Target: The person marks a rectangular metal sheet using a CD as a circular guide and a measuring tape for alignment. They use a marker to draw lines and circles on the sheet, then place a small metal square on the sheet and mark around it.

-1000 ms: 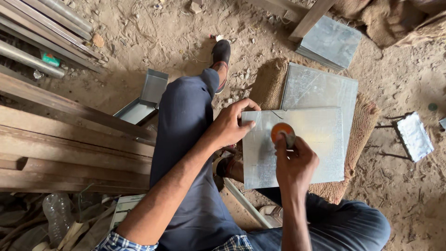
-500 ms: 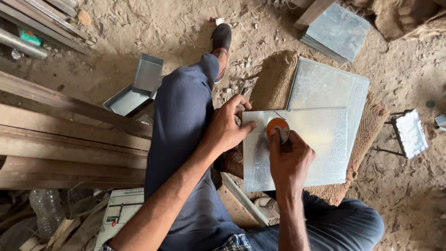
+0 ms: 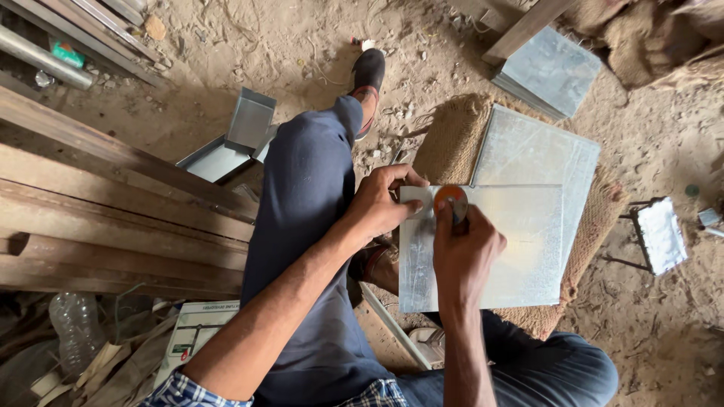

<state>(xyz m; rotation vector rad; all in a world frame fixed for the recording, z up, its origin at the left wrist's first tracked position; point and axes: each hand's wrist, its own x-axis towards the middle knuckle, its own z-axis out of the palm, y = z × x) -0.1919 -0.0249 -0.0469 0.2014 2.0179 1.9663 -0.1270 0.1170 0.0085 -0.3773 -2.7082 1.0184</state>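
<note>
- Right hand [image 3: 461,252]: grip closed around one small orange round disc [image 3: 451,199], pressed on the sheet's upper left.
- Left hand [image 3: 383,202]: grip pinching one flat grey galvanised metal sheet [image 3: 520,256] by its corner.
- A second sheet [image 3: 539,151] lies beneath, on one brown burlap mat [image 3: 452,136].

The orange disc [image 3: 451,199] has slid left — nearer the sheet's [image 3: 520,249] corner.

Metal sheet [image 3: 520,249]: grey, shiny, rectangular, flat on burlap sack on floor, overlapping second sheet beneath. Small orange disc [image 3: 450,199]: round, dark centre, resting on sheet's upper left area, near its top edge, partly hidden below.
</note>
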